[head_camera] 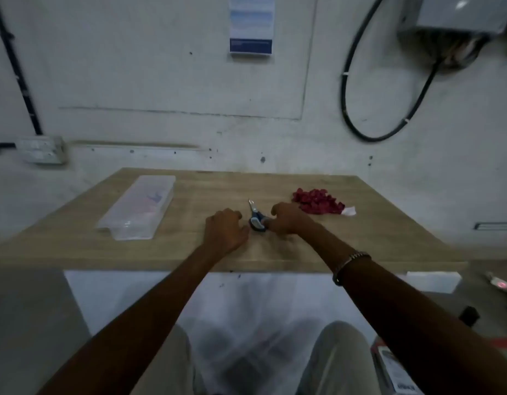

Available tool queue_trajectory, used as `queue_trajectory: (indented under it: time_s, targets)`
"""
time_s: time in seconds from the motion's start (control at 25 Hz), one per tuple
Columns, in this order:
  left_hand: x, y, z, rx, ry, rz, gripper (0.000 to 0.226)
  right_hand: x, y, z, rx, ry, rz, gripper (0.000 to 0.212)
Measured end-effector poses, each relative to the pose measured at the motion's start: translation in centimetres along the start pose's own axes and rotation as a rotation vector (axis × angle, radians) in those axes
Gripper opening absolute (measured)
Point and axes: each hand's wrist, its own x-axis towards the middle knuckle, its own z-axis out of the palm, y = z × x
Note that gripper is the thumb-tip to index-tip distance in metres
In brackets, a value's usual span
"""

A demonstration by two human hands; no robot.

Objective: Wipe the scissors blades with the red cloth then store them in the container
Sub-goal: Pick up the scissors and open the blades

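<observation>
- The scissors (255,216) lie on the wooden bench (360,240) at the centre of the frame, between the two hands.
- Long axis: near vertical in the frame. The blade tips point toward the top of the frame, at the wall; the dark blue handles lie at the lower end, toward the person.
- The blades appear closed together; blur hides finer detail.
- The right hand (288,219) is at the handle end, its fingers curled against the handles. Whether they actually grip the handles cannot be told.
- The left hand (225,230) rests palm-down on the bench just left of the handles, fingers relaxed and holding nothing. Contact with the scissors cannot be confirmed.
- The red cloth (318,204) lies crumpled on the bench, right of centre, just beyond the right hand and apart from the scissors. A small white piece (349,210) sits at its right edge.
- The container (137,208) is a clear, long rectangular plastic box at the left of the bench, well apart from the scissors. Its long axis runs from lower left to upper right.
- Faint pink and blue shapes show through the container's clear plastic; they cannot be identified.
</observation>
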Motion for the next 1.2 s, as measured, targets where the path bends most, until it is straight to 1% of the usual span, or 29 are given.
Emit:
queue_trajectory:
  time_s: [0.08,0.24,0.28,0.4,0.48,0.56,0.64,0.68,0.76,0.84,0.88,0.96,1.0,1.04,1.12,1.2]
  targets:
    - [0.2,-0.8,0.5,0.017,-0.017,-0.002,0.046,0.6,0.0,0.8,0.057,-0.016,0.029,0.063]
    - [2.7,-3.1,2.9,-0.014,0.008,0.024,0.047,3.1,0.1,3.2,0.08,0.023,0.042,0.056]
    - [4.0,-3.6,3.4,-0.02,0.027,0.038,0.047,4.3,0.2,3.4,0.11,0.002,0.053,0.057]
    - [6.4,-4.2,4.3,-0.036,0.102,0.049,0.045,6.0,0.4,2.9,0.214,-0.166,0.163,0.06]
    - [8.7,-4.8,5.1,-0.104,0.144,0.027,0.042,7.5,0.8,2.9,0.321,-0.228,0.2,0.051]
    - [11.0,-5.4,5.8,-0.158,0.174,-0.02,0.037,8.7,1.4,3.2,0.406,-0.223,0.241,0.042]
    - [13.0,-6.0,6.7,-0.219,0.205,-0.075,0.026,9.6,2.1,3.4,0.525,-0.188,0.277,0.035]
    - [14.2,-6.0,7.1,-0.253,0.225,-0.089,0.023,10.5,2.4,3.3,0.601,-0.146,0.273,0.032]
    - [16.0,-5.7,7.6,-0.329,0.237,-0.101,0.029,12.0,3.0,2.6,0.753,-0.015,0.232,0.026]
    - [17.2,-4.9,7.8,-0.494,0.185,-0.095,0.033,13.7,3.8,2.3,0.804,0.109,0.156,0.028]
    - [17.6,-4.3,7.9,-0.646,0.136,-0.098,0.032,14.5,4.1,2.3,0.796,0.137,0.103,0.033]
    - [17.5,-2.6,7.9,-1.074,-0.03,-0.162,0.027,15.6,4.6,3.1,0.795,0.107,0.006,0.041]
    - [17.1,-1.9,7.9,-1.237,-0.105,-0.192,0.025,15.6,4.7,3.4,0.806,0.069,-0.03,0.041]
    - [16.5,-1.4,8.0,-1.326,-0.149,-0.199,0.025,15.2,4.7,3.6,0.837,0.025,-0.076,0.038]
    - [15.8,-1.2,8.1,-1.351,-0.179,-0.188,0.021,14.3,4.5,3.8,0.928,-0.063,-0.147,0.031]
    - [15.8,-1.5,7.7,-1.368,-0.2,-0.17,0.02,13.8,4.4,3.2,0.988,-0.158,-0.172,0.028]
